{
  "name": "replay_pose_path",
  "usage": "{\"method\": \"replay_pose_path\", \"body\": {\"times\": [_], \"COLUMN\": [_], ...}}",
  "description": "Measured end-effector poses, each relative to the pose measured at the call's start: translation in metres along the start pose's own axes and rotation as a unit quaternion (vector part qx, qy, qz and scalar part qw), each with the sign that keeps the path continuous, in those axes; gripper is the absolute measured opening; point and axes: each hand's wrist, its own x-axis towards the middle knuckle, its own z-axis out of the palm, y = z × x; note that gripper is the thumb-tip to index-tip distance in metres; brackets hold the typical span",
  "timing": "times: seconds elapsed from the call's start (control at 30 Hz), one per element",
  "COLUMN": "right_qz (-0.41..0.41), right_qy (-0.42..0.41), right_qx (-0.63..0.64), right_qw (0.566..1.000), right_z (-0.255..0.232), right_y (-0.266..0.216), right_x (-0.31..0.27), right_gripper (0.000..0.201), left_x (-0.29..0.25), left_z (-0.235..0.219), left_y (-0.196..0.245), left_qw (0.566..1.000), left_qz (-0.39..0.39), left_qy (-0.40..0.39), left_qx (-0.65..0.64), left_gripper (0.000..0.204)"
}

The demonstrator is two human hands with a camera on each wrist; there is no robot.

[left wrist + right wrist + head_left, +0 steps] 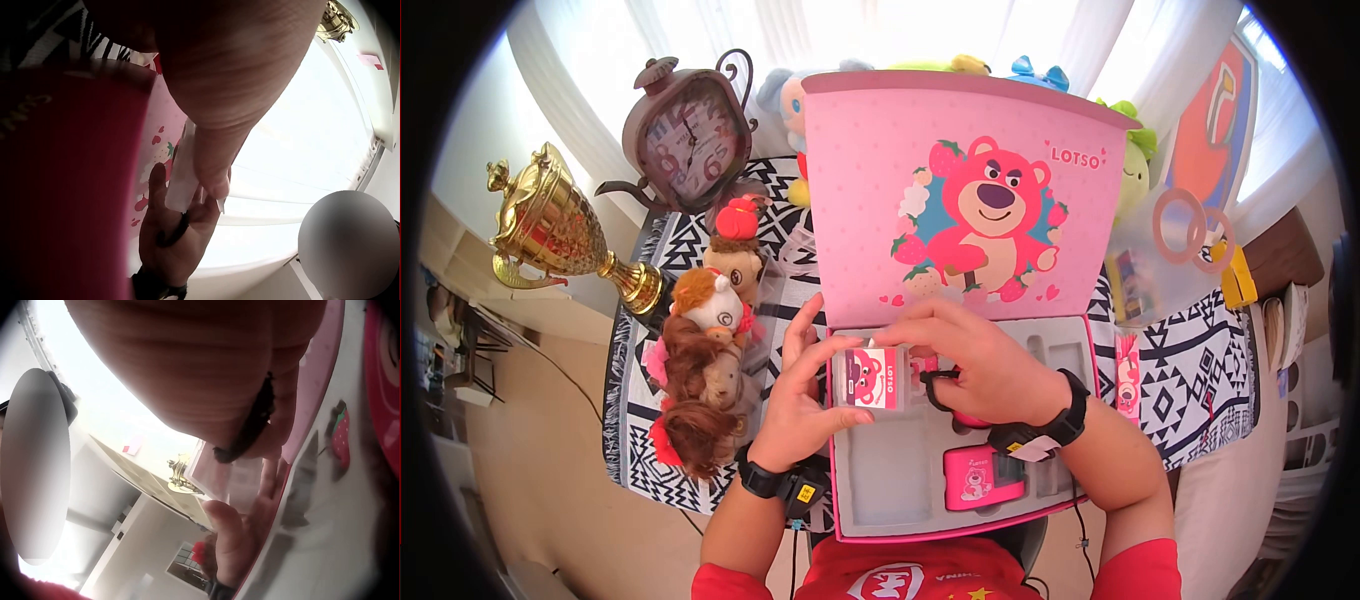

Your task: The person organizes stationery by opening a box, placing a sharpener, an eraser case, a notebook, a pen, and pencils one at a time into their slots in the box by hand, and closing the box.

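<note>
A small clear case (871,378) with a pink LOTSO bear label is held up over the pink box's grey tray (887,470). My left hand (808,385) grips its left side, thumb at the lower edge. At its top right are the fingers of my right hand (990,365), a black loop (941,390) hanging by them. In the left wrist view the case (182,178) shows edge-on beside my left hand (219,81), with my right hand (175,240) beyond. The right wrist view shows the case (228,478) between the hands. What the right fingertips pinch is partly hidden.
The box's raised lid (850,200) has a large bear picture. A pink item (983,478) lies in the tray. Plush dolls (705,370), a gold trophy (560,225) and a teapot-shaped clock (690,140) stand on the left. Tape rings (1178,225) are at the right.
</note>
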Motion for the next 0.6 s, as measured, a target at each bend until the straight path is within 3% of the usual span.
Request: {"method": "replay_pose_path", "body": {"times": [0.17,0.23,0.6], "right_qz": [-0.003,0.065,0.031], "right_qy": [0.015,-0.052,-0.016], "right_qx": [-0.007,0.03,0.057], "right_qw": [1.0,0.996,0.998], "right_z": [0.0008,-0.0027,0.0002], "right_y": [-0.003,-0.003,0.0045], "right_x": [0.0027,0.0019,-0.0013], "right_gripper": [0.074,0.075,0.067], "left_x": [-0.0008,-0.0006,-0.0011], "left_z": [-0.0001,-0.0002,0.0043], "left_y": [-0.0022,-0.0021,-0.0014], "left_qw": [1.0,1.0,0.998], "left_qz": [0.006,0.01,0.007], "left_qy": [0.002,0.002,0.02], "left_qx": [-0.004,-0.004,-0.057], "left_gripper": [0.078,0.079,0.082]}}
